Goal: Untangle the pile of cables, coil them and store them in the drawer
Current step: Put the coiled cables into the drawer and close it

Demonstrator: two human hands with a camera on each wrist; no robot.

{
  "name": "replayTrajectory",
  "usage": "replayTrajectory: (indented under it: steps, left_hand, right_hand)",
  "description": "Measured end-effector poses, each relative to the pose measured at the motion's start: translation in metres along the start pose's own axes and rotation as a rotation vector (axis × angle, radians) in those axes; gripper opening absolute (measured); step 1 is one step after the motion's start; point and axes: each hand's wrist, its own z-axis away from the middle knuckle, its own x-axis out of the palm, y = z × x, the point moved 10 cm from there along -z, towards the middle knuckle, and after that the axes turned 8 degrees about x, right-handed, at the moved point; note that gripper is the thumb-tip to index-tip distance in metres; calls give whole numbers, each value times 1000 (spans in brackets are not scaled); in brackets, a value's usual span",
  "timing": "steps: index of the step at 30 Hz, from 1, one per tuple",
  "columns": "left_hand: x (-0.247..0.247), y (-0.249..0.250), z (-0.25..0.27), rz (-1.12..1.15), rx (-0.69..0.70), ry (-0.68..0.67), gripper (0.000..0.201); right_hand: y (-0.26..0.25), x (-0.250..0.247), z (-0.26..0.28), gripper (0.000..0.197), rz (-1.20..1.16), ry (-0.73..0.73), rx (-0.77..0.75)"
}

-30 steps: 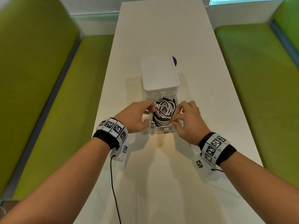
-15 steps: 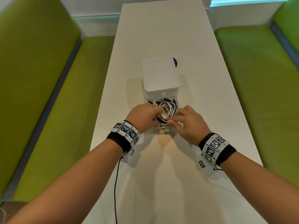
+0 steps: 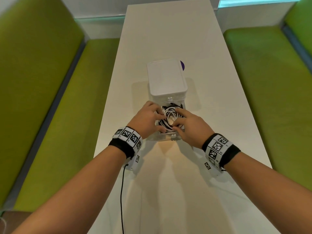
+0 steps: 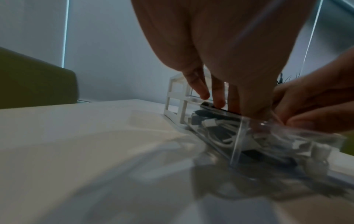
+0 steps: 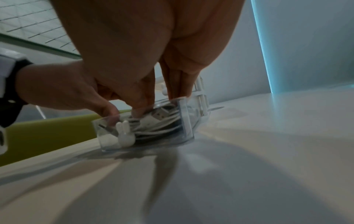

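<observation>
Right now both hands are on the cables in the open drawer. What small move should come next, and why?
Probably press the cables down flat, then lift both hands out. The drawer is pulled out of the white box, and the left hand and right hand press on the coils. In the left wrist view a black cable lies at the rim and could catch when the drawer slides shut.

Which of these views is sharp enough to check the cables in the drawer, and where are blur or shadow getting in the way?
Head view: sharpest, evenly lit; the cables show between the left hand and right hand; edges bow from the wide lens. Left wrist view: dim, foreground table smeared, drawer soft. Right wrist view: drawer front fairly clear, hand shadows streak the table.
</observation>
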Motion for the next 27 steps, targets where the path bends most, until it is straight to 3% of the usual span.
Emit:
replayTrajectory:
  steps: [3, 6, 9, 11, 13, 17, 20, 23, 25, 27]
  left_hand:
    - [5, 5, 3, -17, -14, -34, 46]
    - [14, 21, 10, -282, 108, -103, 43]
    - [46, 11, 29, -251, -40, -353, 77]
    - [53, 21, 32, -224, -56, -339, 98]
    - [61, 31, 28, -200, -68, -317, 107]
    - [72, 37, 16, -276, -134, -310, 83]
    - [76, 35, 15, -315, -138, -334, 77]
    - [76, 36, 14, -311, -118, -374, 75]
    - [76, 35, 14, -305, -121, -383, 74]
    - [74, 34, 12, -313, -115, -382, 72]
  right_hand:
    - [-14, -2, 1, 13, 116, 49, -106]
    - [-16, -9, 3, 8, 279, 181, -175]
    - [0, -11, -1, 12, 117, 139, -73]
    - [5, -8, -3, 14, 28, 97, -33]
    - [6, -8, -3, 12, 33, 105, -16]
    - [4, -10, -4, 12, 59, 46, 29]
    - [-2, -24, -9, 16, -5, -24, 28]
    - [-4, -82, -20, 20, -91, 292, 13]
    - [-8, -101, -34, 41, -53, 370, -4]
    - [-5, -88, -56, 60, -74, 214, 40]
